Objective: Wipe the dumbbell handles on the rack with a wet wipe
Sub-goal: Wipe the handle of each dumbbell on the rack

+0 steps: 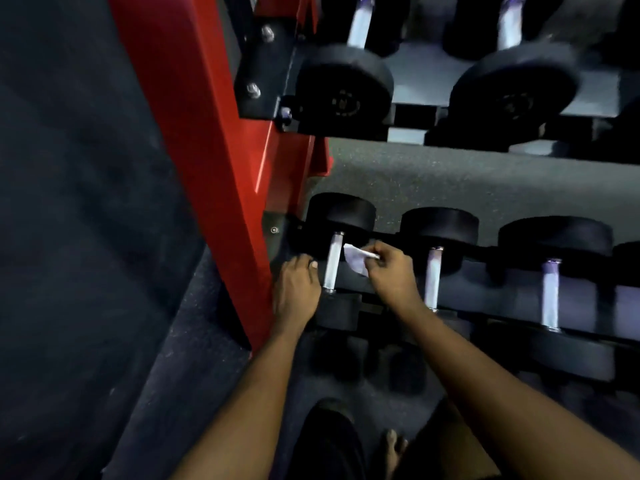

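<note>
On the lower shelf of the rack lie three black dumbbells with silver handles. The leftmost handle stands between my two hands. My right hand pinches a white wet wipe just right of that handle; the wipe hangs close to it, and contact is unclear. My left hand is just left of the handle, fingers curled toward it, thumb near the metal. Two more handles, the middle handle and the right handle, lie to the right.
A red rack upright rises at the left, close to my left hand. The upper shelf holds two larger dumbbells overhead. Dark rubber floor spreads to the left. My bare foot shows at the bottom.
</note>
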The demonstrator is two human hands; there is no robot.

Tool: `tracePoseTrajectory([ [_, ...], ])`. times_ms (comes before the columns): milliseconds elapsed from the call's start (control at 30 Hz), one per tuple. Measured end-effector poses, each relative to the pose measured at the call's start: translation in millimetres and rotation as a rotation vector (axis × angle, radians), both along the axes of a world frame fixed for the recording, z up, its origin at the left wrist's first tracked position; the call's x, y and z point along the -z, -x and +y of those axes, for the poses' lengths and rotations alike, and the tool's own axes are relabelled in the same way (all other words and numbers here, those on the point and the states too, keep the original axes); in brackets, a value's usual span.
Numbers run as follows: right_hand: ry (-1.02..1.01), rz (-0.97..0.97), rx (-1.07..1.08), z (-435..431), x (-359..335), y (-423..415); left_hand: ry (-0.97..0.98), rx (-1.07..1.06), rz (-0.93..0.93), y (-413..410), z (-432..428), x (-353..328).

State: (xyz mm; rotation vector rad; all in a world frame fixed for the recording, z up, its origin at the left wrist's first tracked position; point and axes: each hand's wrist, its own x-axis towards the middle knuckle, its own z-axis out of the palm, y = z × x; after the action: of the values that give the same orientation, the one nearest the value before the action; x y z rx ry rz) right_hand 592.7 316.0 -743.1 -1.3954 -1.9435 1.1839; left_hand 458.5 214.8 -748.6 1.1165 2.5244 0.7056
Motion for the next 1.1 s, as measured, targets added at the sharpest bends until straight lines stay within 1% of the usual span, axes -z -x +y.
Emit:
tracePoseTrajectory([
  [100, -0.075, 0.008, -0.084, 7, 56, 7, -0.025, -0.021, 0.031, 4, 4, 56],
  [200, -0.168, 0.042, -0.202, 11, 88, 11, -0.024, -0.069, 0.012, 5, 5, 89],
  [333, -0.314, 0.085, -0.34, 13, 111, 15, -0.076, -0.231, -0.08, -2, 4, 104],
  [400, -0.395, 0.089, -0.39, 14, 121, 20, -0.091, -0.29, -0.088, -3, 2, 108],
  [533, -0.538, 0.089, -0.461, 16, 130, 31, -0.078, -0.259, -0.129, 1, -1, 112],
  [633, -0.626, 0.012, -0.642, 14, 130, 40, -0.065, -0.226, -0.169, 2, -2, 115],
  [700, -0.557, -0.117, -0.743, 16, 130, 44, -0.073, -0.212, -0.175, 2, -3, 115],
  [800, -0.41, -0.378, -0.863, 25, 121, 43, -0.097, -0.226, -0.169, 2, -4, 116],
  [833, -0.383, -0.424, -0.895, 26, 117, 43, -0.104, -0.237, -0.165, 1, -4, 116],
  [1000, -0.329, -0.527, -0.985, 25, 114, 60, -0.144, -0.277, -0.153, 2, -3, 120],
  [1100, -0.246, -0.586, -0.956, 27, 106, 62, -0.143, -0.29, -0.17, 1, -4, 116],
])
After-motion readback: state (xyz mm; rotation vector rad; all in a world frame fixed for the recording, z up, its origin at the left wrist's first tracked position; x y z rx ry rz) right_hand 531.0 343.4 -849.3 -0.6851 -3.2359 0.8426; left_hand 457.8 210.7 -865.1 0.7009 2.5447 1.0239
